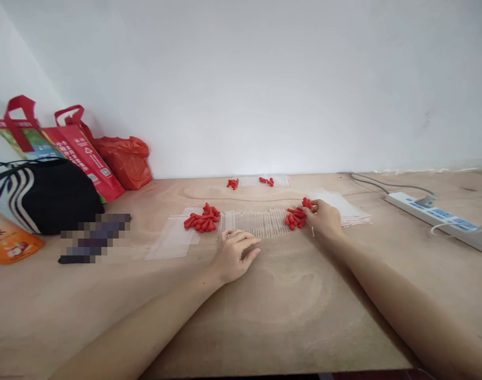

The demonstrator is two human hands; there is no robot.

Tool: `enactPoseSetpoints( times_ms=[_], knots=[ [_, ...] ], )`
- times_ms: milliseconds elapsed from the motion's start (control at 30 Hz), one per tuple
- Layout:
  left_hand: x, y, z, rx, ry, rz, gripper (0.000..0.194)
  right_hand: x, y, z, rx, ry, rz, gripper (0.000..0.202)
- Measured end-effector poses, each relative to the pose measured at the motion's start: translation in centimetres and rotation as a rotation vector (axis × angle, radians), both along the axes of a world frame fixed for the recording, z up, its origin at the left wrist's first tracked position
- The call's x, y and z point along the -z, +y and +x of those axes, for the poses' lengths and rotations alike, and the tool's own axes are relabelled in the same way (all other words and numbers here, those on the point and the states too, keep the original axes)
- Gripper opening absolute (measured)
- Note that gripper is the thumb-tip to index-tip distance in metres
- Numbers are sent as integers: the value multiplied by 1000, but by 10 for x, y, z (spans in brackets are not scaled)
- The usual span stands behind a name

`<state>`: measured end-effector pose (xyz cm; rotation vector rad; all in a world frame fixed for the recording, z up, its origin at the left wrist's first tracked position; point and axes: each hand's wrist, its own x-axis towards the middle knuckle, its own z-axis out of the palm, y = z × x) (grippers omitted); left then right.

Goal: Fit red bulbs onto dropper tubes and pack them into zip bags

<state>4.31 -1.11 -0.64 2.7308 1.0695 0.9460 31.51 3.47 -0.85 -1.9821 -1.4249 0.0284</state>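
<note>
A row of thin, clear glass dropper tubes (264,222) lies side by side on the wooden table. My left hand (236,256) rests at the near left end of this row, fingers loosely spread with nothing visible in them. At the row's right end is a small pile of red rubber dropper bulbs (295,217). My right hand (323,217) is closed beside that pile, its fingertips at a raised red bulb (307,202). Below these fingers a thin clear tube (312,230) sticks out; the grip itself is partly hidden. Left of the row sits a larger red bulb pile (203,219).
Clear plastic bags (169,240) lie at left, and a white stack of sheets or bags (343,206) at right. Two small red groups (266,181) rest near the wall. Shopping bags (80,153) and a black bag (62,195) stand left; a power strip (438,216) lies right.
</note>
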Motion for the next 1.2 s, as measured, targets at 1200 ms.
enactPoseSetpoints(
  times_ms=[1200],
  knots=[
    [-21, 37, -17, -621, 207, 153, 22, 5, -4, -18, -143, -270, 191, 22]
  ],
)
